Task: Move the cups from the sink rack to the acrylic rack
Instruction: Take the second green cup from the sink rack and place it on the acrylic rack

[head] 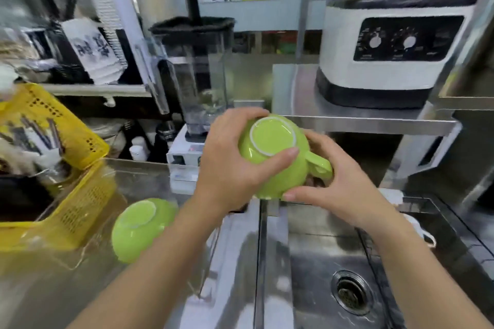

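Observation:
Both hands hold a green cup [278, 157] upside down above the sink's left edge, its base toward me and its handle pointing right. My left hand [230, 163] grips its left side with the thumb across the base. My right hand [331, 184] cups its right side under the handle. A second green cup [139, 230] lies upside down on the clear acrylic rack [88, 256] at the lower left. A dark wire sink rack [459, 243] spans the right of the sink, with a white cup [422, 232] partly hidden behind my right forearm.
A yellow basket [72, 203] of utensils stands at the left. A blender [197, 72] stands behind the cups. A white appliance [393, 48] rests on a steel shelf [369, 120] at the right. The steel sink basin with its drain [350, 294] lies below.

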